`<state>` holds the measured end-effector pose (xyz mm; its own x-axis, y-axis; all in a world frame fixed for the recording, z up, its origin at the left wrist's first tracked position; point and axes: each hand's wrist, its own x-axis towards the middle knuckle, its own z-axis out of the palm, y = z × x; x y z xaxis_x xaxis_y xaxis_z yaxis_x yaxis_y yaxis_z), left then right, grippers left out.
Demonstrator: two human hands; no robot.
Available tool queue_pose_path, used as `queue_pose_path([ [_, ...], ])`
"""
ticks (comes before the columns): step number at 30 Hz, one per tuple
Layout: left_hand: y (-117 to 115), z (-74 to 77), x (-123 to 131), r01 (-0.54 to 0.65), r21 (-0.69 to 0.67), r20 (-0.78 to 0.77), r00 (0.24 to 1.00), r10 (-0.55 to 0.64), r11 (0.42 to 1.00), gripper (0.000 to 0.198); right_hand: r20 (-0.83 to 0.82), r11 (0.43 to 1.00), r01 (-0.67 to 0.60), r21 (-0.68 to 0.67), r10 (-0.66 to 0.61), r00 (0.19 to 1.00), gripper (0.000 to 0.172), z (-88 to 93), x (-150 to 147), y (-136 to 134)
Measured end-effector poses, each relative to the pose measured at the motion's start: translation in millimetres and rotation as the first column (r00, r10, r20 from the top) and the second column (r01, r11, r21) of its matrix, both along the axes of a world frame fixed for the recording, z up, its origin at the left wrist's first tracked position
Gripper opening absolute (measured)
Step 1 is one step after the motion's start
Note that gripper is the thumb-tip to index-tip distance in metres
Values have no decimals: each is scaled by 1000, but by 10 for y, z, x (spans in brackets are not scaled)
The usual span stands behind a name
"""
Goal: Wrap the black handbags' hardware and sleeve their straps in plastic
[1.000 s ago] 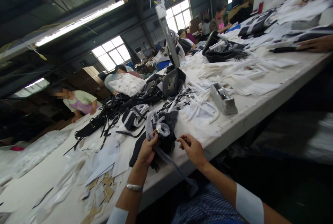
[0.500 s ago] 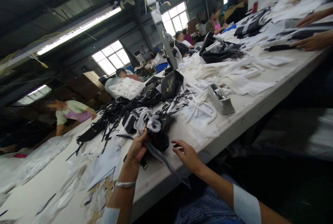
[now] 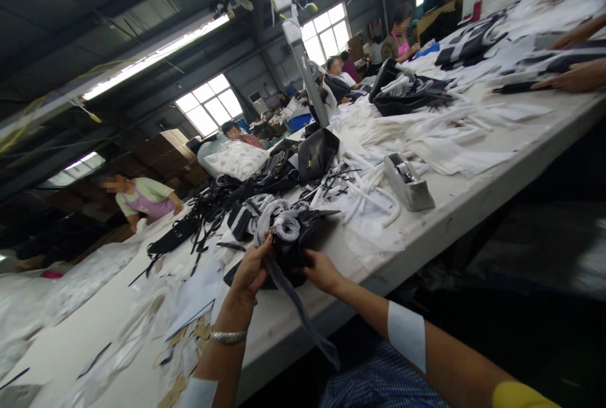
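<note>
Left of the tape dispenser (image 3: 408, 182), the black bag (image 3: 297, 239) is gripped by the right hand (image 3: 322, 272), its grey wrap (image 3: 296, 305) by the left hand (image 3: 250, 270).

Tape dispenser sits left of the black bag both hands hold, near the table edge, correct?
No. The head view shows the tape dispenser near the table edge but right, not left, of the black bag the left hand and right hand hold.

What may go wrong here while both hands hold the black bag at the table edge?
The grey strip hangs from the black bag past the table edge; it might snag or tear. The bag sits near that edge, held by the left hand and right hand, so it could slip off. Loose black straps nearby might tangle with it.
</note>
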<state>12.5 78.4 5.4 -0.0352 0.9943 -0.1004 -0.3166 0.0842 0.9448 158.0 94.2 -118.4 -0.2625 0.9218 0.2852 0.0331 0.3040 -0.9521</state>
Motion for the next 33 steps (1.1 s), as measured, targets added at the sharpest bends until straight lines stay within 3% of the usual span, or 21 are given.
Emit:
queue_pose_path([
  [4, 117, 17, -29, -110, 34, -40, 993, 111, 993, 30, 2, 995, 56, 82, -56, 998, 10, 135, 112, 179],
  [8, 34, -7, -65, -142, 164, -293, 938, 186, 976, 39, -39, 999, 32, 43, -30, 999, 15, 164, 353, 347],
  [10, -104, -23, -86, -100, 222, -509, 836, 203, 970, 41, -69, 999, 48, -2, -48, 996, 18, 140, 474, 360],
  [12, -253, -28, -110, -71, 267, -709, 661, 246, 961, 39, -95, 995, 77, -57, -82, 992, 22, 130, 570, 340],
  [15, -389, -4, -136, 29, 348, -846, 440, 300, 937, 30, -70, 987, 124, -105, -132, 989, 27, 194, 664, 345],
  [18, -372, 26, -161, 164, 441, -862, 353, 365, 883, 26, 73, 985, 169, -44, -166, 983, 27, 323, 729, 456],
  [22, -266, -14, -278, 217, 469, -854, 359, 377, 856, 38, 136, 979, 203, 17, -203, 970, 25, 411, 824, 508],
  [25, -230, -123, -398, 236, 409, -904, 239, 355, 882, 32, 3, 979, 200, 41, -200, 980, 50, 347, 874, 286],
  [28, -163, -222, -477, 191, 433, -901, 99, 422, 881, 25, -19, 971, 128, 200, -126, 992, 79, 263, 826, 80],
  [30, -40, -238, -520, 188, 471, -882, 92, 462, 862, 24, 108, 937, 162, 309, -204, 973, 88, 289, 726, 136],
  [33, 287, -158, -646, 213, 530, -847, 168, 504, 821, 24, 294, 893, 212, 397, -343, 892, 92, 542, 501, 551],
])
